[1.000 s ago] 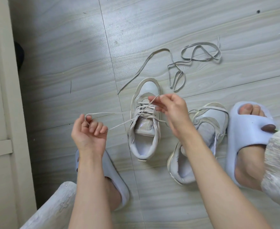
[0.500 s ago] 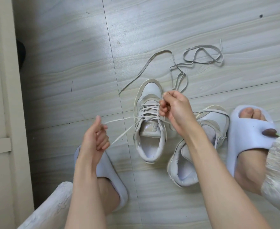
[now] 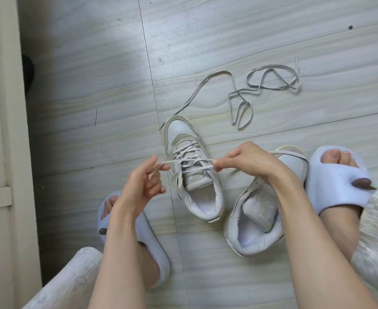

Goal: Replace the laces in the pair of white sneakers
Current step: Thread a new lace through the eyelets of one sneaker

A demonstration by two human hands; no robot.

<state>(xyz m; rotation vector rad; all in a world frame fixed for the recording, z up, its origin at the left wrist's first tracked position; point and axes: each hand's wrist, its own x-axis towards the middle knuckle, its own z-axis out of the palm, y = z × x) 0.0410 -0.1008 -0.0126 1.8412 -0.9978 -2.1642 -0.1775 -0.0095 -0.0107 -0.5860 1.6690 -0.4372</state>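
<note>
While pinching one end of the lace (image 3: 189, 161) in the left hand (image 3: 142, 186) and the other in the right hand (image 3: 248, 162), pulling both taut across the laced sneaker (image 3: 194, 175) on the floor (image 3: 94, 85). Looking like tightening before tying. Next up, probably: crossing the ends into a knot, then lacing the bare sneaker (image 3: 261, 215) beside it with the loose lace (image 3: 270, 80) lying beyond.
</note>
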